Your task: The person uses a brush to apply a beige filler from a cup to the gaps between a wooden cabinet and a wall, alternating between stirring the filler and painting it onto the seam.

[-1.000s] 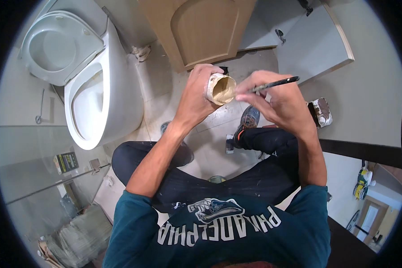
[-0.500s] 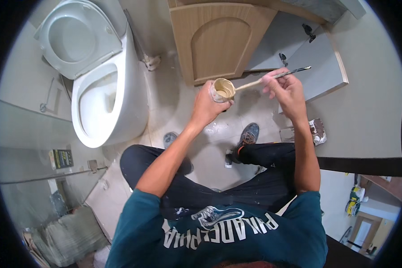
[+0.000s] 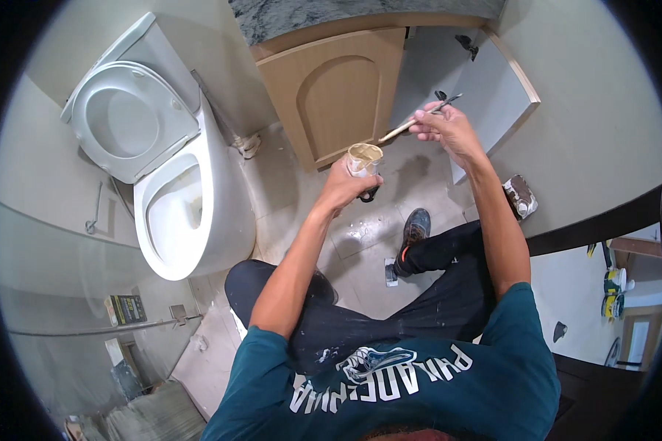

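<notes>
My left hand [image 3: 340,188] is closed round a small white cup [image 3: 362,167] smeared with tan paint, its mouth tilted so that the coated inside shows. Something black sticks out below my left fingers; I cannot make out what it is. My right hand [image 3: 446,131] pinches a slim paintbrush [image 3: 408,128] with a dark handle end. The brush's tan tip points down and left, just above and right of the cup, apart from its rim. Behind it stands a light wood cabinet door [image 3: 349,99] with an arched panel.
Right of that door, another cabinet door [image 3: 500,92] stands wide open. A grey stone countertop [image 3: 331,16] runs above. A white toilet [image 3: 224,198] with a raised lid is at left. A brown and white package [image 3: 520,195] lies by the right wall. My shoe [image 3: 417,225] rests on the tiled floor.
The brush has come out of the cup, and my right hand has shifted left. The cup is held slightly lower. My view has tilted, showing more countertop.
</notes>
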Tool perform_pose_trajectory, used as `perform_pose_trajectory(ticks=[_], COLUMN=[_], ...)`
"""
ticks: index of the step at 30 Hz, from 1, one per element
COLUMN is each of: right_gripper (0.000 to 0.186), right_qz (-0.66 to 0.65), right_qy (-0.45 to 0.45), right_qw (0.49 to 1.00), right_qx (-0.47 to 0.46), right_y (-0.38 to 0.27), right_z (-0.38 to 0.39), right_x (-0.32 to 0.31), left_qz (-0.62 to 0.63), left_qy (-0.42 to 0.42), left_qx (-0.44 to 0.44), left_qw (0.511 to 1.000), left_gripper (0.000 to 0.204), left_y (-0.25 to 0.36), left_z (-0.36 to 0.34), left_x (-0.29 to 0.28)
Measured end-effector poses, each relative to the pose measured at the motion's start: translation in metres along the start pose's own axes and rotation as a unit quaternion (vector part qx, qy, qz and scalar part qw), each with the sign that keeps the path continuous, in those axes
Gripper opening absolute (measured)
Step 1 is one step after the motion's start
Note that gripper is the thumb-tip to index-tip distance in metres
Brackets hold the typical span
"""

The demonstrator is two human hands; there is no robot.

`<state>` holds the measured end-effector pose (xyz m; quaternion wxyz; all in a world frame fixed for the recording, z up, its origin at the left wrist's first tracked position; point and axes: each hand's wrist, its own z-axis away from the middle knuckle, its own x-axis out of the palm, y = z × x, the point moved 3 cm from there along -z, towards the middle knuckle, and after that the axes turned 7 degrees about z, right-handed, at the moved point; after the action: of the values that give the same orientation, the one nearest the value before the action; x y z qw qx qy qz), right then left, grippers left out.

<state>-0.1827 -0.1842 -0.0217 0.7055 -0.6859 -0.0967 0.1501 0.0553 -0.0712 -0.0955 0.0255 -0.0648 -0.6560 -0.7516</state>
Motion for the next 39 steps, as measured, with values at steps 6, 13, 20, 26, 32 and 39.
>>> perform_pose_trajectory(ticks=[6,13,20,26,32,39], right_gripper=[0.043,0.039,0.037,0.038,0.030,0.020], right_qz=[0.034,0.060,0.067,0.044,-0.093,0.006], right_qy=[-0.035,0.025,0.038,0.091,0.089,0.020], right_qw=[0.999,0.998,0.997,0.994,0.990,1.000], right_qx=[0.005,-0.016,-0.020,-0.035,-0.060,-0.020], right_y=[0.015,0.004,0.004,0.007,0.019,0.000], right_z=[-0.003,-0.001,-0.004,-0.004,0.004,0.018], right_x=[0.004,-0.008,-0.010,-0.028,-0.053,-0.029], left_qz=[-0.016,-0.025,-0.037,-0.017,-0.059,-0.062], left_qy=[-0.079,-0.088,-0.090,-0.085,-0.077,-0.078], left_qx=[-0.004,0.010,0.020,0.077,0.113,0.118], left_qw=[0.997,0.996,0.995,0.993,0.989,0.988], left_gripper=[0.052,0.056,0.057,0.060,0.057,0.056], left_y=[0.006,0.012,0.024,0.030,0.032,0.032], left_z=[0.009,0.011,0.012,0.006,0.002,-0.005], left_x=[0.006,0.007,0.010,0.012,0.039,0.044])
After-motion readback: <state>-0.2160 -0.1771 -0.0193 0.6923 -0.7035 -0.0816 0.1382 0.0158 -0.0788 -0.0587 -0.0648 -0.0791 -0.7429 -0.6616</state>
